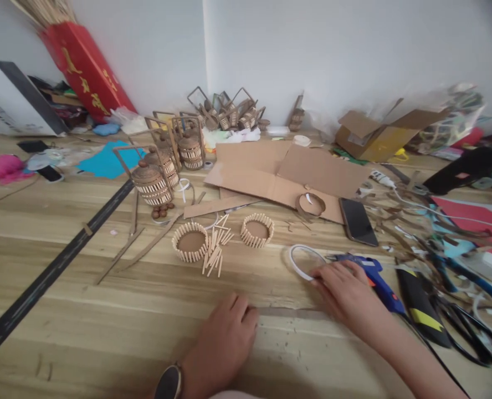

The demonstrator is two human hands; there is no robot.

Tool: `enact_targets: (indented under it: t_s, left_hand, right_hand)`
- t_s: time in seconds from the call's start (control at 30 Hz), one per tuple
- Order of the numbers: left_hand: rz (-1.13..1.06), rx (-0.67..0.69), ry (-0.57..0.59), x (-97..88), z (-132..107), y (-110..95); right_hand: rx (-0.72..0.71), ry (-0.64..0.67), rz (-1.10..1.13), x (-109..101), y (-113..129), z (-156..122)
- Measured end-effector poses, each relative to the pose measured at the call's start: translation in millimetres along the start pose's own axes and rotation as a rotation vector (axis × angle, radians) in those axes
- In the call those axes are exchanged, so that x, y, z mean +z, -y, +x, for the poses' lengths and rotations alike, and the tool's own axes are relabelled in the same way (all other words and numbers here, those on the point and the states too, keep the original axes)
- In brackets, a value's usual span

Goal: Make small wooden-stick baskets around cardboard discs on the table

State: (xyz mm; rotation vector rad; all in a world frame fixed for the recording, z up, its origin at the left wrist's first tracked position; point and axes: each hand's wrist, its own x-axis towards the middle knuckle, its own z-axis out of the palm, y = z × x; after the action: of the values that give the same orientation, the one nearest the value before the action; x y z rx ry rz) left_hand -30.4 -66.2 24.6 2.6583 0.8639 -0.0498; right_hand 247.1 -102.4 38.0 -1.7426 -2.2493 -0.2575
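- Resting our L hand (225,338) on the table (104,321), fingers curled at the L end of a flat brown strip (290,312); can't tell if they pinch it or just press
- Our R hand (349,293) is over the strip's other end, fingertips by the near edge of a white ring (299,273); can't tell if they're clamped on either
- Our hands are well apart, strip lying btwn them, white ring just beyond it; dark watch (169,383) on our L wrist
- Just R of the ring: blue glue gun (377,280), then a black/yellow tool (423,313) & black scissors (470,327)
- Ahead of us, 2 round stick-walled trays w/ brown bases, R one (254,241) & L one (188,257), loose sticks (216,250) piled btwn
- Behind those we see cardboard (250,166) w/ a brown hoop (311,214) on it, phone (358,221) at its R end
- Back L: lidded mini baskets (152,187) w/ tall handles, brown beads (162,211) in front, blue sheet (108,159) behind
- Farther back, more baskets (229,116) by the wall & a tall red box (83,72) far L
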Motion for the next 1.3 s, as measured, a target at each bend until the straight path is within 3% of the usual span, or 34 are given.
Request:
enact_targets:
  t_s: [0.17, 0.3, 0.4, 0.5, 0.67, 0.77, 0.87, 0.97, 1.13, 1.3]
  left_hand:
    - [0.036, 0.044, -0.105, 9.8, 1, 2]
    - [0.041, 0.052, -0.13, 11.8, 1, 2]
    - [0.062, 0.084, -0.115, 12.5, 3, 3]
    - [0.09, 0.107, -0.095, 13.9, 5, 4]
    - [0.07, 0.046, -0.041, 15.0, 7, 5]
    - [0.018, 0.015, -0.048, 15.0, 6, 6]
    - [0.0, 0.024, -0.053, 15.0, 5, 7]
    - [-0.001, 0.033, -0.055, 15.2, 5, 8]
    - [0.036, 0.063, -0.057, 17.0, 6, 8]
    - [0.097, 0.112, -0.098, 18.4, 6, 9]
  right_hand:
    - [0.012, -0.155, -0.223, -16, -34, 29]
    - [0.099, -0.191, -0.306, -4, -75, 62]
    - [0.107, -0.142, -0.309, 5, -85, 93]
    - [0.012, -0.038, -0.265, 8, -58, 133]
    - [-0.375, 0.258, -0.139, 24, 34, 209]
    - [-0.472, 0.372, -0.134, 44, 74, 241]
    - [-0.503, 0.425, -0.132, 61, 89, 256]
    - [-0.517, 0.43, -0.114, 64, 89, 262]
    - [-0.462, 0.373, -0.028, 32, 84, 258]
    - [-0.294, 0.275, 0.11, -35, 79, 211]
